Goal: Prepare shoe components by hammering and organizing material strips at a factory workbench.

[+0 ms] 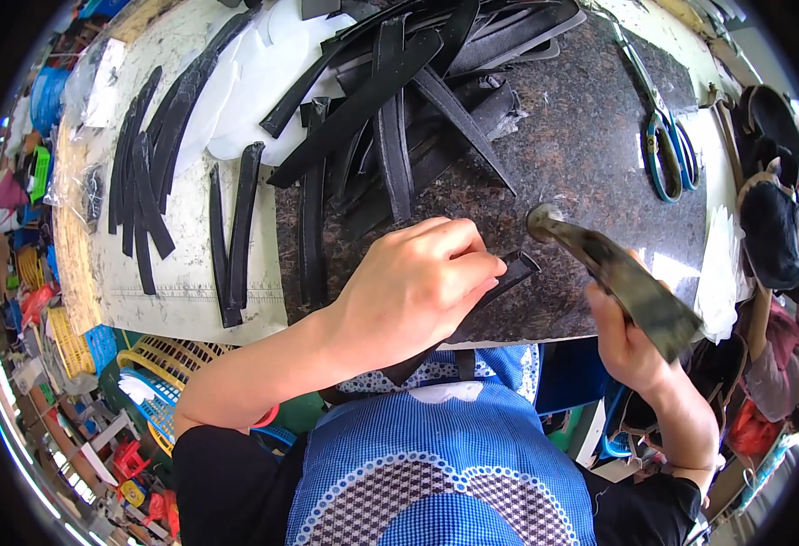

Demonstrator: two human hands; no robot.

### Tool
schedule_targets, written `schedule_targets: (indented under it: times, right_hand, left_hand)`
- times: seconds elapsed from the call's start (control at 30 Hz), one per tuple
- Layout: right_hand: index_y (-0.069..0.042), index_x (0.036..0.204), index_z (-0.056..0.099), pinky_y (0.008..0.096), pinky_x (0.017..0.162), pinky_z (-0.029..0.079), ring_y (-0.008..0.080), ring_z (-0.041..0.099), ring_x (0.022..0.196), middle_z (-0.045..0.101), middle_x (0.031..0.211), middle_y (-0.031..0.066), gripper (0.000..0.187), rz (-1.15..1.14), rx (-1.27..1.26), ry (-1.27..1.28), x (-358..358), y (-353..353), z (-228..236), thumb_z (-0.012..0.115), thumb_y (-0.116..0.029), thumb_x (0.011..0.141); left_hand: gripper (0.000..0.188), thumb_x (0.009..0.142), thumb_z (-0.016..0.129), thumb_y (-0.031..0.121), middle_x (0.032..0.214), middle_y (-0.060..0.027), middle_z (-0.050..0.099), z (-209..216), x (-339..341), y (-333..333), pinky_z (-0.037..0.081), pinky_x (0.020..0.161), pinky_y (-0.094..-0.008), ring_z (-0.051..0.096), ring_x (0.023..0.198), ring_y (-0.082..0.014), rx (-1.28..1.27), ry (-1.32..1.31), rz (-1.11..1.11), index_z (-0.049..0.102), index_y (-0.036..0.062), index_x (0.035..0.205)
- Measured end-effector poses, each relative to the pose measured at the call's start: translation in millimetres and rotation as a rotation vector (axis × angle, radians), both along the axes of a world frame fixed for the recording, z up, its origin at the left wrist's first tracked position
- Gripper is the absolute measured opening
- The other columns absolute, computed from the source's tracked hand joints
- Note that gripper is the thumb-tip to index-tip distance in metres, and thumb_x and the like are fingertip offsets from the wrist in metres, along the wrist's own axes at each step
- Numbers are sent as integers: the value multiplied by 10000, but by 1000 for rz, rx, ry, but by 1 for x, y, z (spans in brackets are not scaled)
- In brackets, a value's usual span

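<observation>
My left hand [413, 284] is closed in a pinch on a black strip [514, 276], close to the near edge of the dark speckled stone slab [581, 173]. One end of the strip pokes out to the right of my fingers; another part hangs below the hand, over the edge. My right hand [631, 350] grips a hammer [613, 266] with a round face and a broad, flat other end. The hammer is smeared by motion, its round face over the slab to the right of the strip. My palm and the hammer head hide the handle.
Long black strips [390, 118] lie piled across the slab's far left. More strips [145, 173] rest on the white board [190, 264] at left, beside white sheets [245, 82]. Blue-handled scissors [663, 136] lie far right. A yellow basket [176, 355] stands below the table.
</observation>
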State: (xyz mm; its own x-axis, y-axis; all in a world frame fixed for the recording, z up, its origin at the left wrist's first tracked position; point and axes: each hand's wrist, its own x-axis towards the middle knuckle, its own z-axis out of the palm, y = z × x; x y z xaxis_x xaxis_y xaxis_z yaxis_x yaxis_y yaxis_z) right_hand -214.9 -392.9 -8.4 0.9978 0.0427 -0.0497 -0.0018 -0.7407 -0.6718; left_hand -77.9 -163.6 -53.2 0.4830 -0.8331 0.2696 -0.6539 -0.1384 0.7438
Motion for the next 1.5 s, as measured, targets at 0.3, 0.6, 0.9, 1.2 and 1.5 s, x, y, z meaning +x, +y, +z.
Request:
schedule_targets:
  times: [0.3,0.6,0.9,1.2,1.5]
  right_hand:
    - [-11,1059,593,307,507,469,179,647,599,640,719,68,125,-70,-95,-172,0,-9,3,584,-31,937]
    - [-4,994,612,315,540,470,173,631,603,596,675,86,77,-89,155,-65,-8,-1,-9,621,-14,918]
    - [-31,1015,582,348,488,493,198,680,617,623,771,66,96,31,-23,52,-1,12,0,637,-61,942]
    - [-41,906,585,330,480,458,198,639,562,579,680,71,34,-113,96,73,9,29,1,599,-57,932]
    - [-23,989,570,352,486,496,200,693,579,619,666,110,167,79,127,-158,6,30,-13,663,8,854]
  left_hand:
    - [140,778,757,3,817,-72,613,-4,12,-27,551,620,-337,650,716,-235,-16,-218,-35,698,-4,905]
    - [270,778,755,-15,914,-97,596,7,11,-14,542,763,-369,624,863,-267,38,-47,-91,702,-33,1043]
    - [249,784,759,8,927,-94,600,13,9,5,537,747,-349,618,859,-258,86,1,-62,702,-20,1024]
    - [287,766,786,39,902,-81,588,7,-9,29,546,694,-341,612,800,-231,107,-202,17,694,-36,1027]
    - [285,781,760,17,966,-98,586,19,-7,48,538,788,-366,619,901,-267,161,-58,-52,681,-36,1050]
